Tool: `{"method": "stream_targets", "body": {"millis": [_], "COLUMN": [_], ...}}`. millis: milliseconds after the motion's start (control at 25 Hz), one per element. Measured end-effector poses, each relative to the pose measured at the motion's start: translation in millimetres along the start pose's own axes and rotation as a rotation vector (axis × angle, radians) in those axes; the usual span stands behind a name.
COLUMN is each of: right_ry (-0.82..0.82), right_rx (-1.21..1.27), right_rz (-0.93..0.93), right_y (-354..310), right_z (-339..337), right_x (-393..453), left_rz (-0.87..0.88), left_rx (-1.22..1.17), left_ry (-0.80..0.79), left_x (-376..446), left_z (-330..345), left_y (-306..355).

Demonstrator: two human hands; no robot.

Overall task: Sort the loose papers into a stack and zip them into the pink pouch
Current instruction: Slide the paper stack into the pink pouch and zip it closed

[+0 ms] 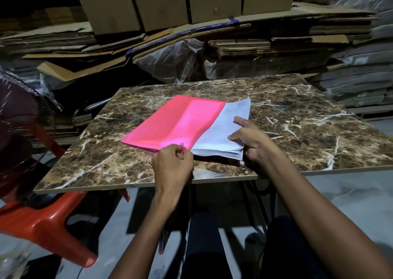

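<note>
The pink pouch (176, 122) lies flat in the middle of the marble-patterned table (297, 117). A thick stack of white printed papers (223, 130) sticks halfway out of the pouch's right, open end. My left hand (173, 165) pinches the pouch's near corner at the opening, fingers closed on the pink edge. My right hand (252, 139) rests on the near right corner of the paper stack, thumb and index finger spread on the top sheet, the other fingers against the stack's side.
Flattened cardboard sheets (148, 42) and boxes (161, 4) pile up behind the table. A dark fan (19, 117) and a red plastic stool (49, 219) stand at the left. More stacked bundles (361, 81) line the right side.
</note>
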State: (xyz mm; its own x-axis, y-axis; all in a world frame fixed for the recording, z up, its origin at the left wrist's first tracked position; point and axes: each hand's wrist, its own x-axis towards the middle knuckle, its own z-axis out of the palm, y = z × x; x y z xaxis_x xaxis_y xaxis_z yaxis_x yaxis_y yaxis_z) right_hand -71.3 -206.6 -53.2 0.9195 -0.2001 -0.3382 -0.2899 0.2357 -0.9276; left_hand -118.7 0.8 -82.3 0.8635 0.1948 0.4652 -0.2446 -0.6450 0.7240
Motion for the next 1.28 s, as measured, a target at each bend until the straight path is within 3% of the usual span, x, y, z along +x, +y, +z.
{"method": "stream_targets", "body": {"millis": [200, 480, 640, 720, 840, 960, 1040, 1280], "right_ry": [-0.006, 0.117, 0.134, 0.059, 0.018, 0.073, 0.014, -0.006], "right_rx": [-0.104, 0.003, -0.233, -0.277, -0.373, -0.406, -0.404, -0.633], "right_rz": [-0.039, -0.124, -0.166, -0.136, -0.073, -0.152, -0.165, -0.060], "right_y": [1.3, 7.5, 17.3, 16.7, 11.5, 16.4, 14.6, -13.2], "right_z": [-23.8, -23.2, -24.0, -24.8, -24.3, -28.9, -31.8, -59.9], "right_x": [-3.0, -13.4, -12.9, -11.4, -5.6, 2.7, -3.9, 6.3], "left_rz": [-0.051, 0.140, 0.262, 0.312, 0.332, 0.290, 0.290, 0.398], "left_rx": [0.180, 0.479, 0.669, 0.698, 0.625, 0.515, 0.428, 0.225], "left_ry": [-0.215, -0.300, -0.380, -0.441, -0.482, -0.477, -0.473, -0.533], "left_x": [21.5, 33.4, 36.8, 41.5, 50.1, 53.9, 72.1, 161.3], "left_z": [-0.8, 15.1, 17.7, 16.3, 13.7, 10.3, 15.7, 91.4], "left_y": [13.6, 33.2, 30.7, 34.2, 29.6, 20.8, 22.3, 5.1]}}
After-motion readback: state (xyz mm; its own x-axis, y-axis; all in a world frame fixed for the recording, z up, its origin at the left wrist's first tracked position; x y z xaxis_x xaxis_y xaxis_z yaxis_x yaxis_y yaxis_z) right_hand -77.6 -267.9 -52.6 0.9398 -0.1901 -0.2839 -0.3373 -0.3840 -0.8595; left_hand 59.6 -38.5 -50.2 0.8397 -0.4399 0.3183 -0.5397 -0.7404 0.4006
